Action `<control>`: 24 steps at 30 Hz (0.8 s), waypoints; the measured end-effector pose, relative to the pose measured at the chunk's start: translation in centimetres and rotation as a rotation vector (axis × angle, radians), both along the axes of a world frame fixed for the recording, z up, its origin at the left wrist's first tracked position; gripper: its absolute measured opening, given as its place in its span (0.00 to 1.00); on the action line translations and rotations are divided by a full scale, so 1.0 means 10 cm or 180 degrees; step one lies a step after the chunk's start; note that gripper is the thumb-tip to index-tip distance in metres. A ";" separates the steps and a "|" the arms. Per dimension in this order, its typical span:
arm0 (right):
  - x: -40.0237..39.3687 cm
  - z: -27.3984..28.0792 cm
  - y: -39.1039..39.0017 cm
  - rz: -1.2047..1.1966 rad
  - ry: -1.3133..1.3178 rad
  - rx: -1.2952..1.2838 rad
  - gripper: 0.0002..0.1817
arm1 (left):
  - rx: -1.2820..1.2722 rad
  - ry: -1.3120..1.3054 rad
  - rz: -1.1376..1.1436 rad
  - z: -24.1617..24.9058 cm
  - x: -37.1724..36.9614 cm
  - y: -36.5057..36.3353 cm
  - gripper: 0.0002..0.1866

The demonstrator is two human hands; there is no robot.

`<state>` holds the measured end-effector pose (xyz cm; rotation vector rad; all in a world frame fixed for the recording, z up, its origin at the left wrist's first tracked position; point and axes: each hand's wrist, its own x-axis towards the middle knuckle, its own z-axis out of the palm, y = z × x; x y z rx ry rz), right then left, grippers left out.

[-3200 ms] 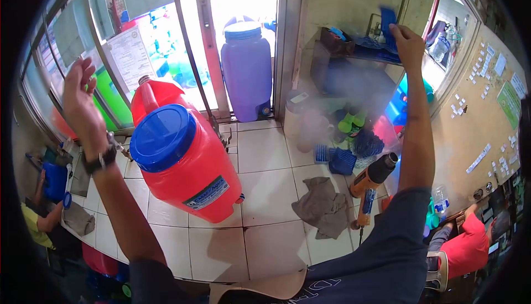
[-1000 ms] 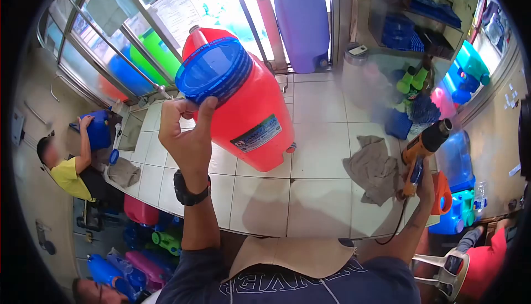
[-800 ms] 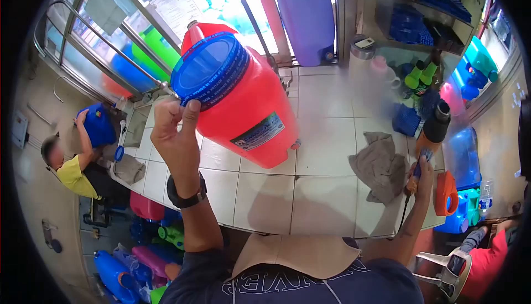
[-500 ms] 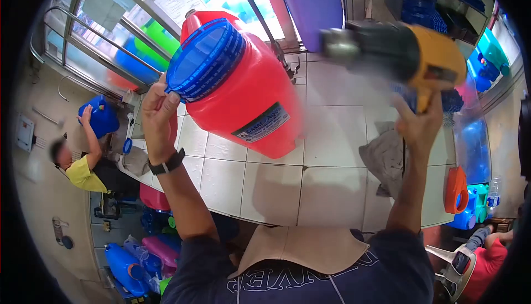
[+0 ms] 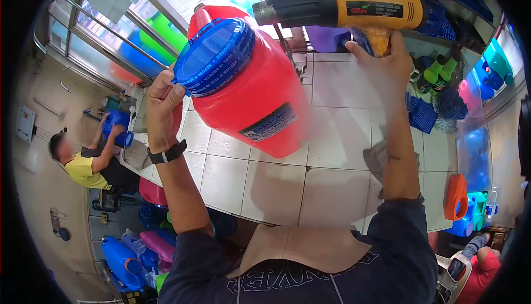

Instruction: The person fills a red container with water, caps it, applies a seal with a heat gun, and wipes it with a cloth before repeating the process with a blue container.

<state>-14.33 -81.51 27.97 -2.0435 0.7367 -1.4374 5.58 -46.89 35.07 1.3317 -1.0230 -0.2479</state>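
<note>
A large red container (image 5: 243,110) stands tilted on the white tiled counter (image 5: 337,132), its blue lid (image 5: 213,55) wrapped in a printed blue seal band. My left hand (image 5: 165,95) pinches the seal's edge at the lid's left side. In my right hand (image 5: 387,63) is a yellow and black heat gun (image 5: 354,5), held by its handle. The gun's metal nozzle points left, above and to the right of the lid, apart from it.
A grey cloth (image 5: 376,163) and blue netting (image 5: 421,113) lie on the counter's right part. An orange piece (image 5: 456,196) stands at the right edge. One person (image 5: 86,166) handles a blue container at the left; another (image 5: 484,271) sits lower right.
My right hand has raised the heat gun and moved it left, nearer the lid. The red container has shifted slightly right. The person at the left has lowered the blue container.
</note>
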 end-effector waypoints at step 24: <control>-0.41 -0.10 0.40 0.0225 -0.0448 0.0336 0.29 | -0.0438 -0.1811 0.2160 -0.29 -1.12 -0.34 0.08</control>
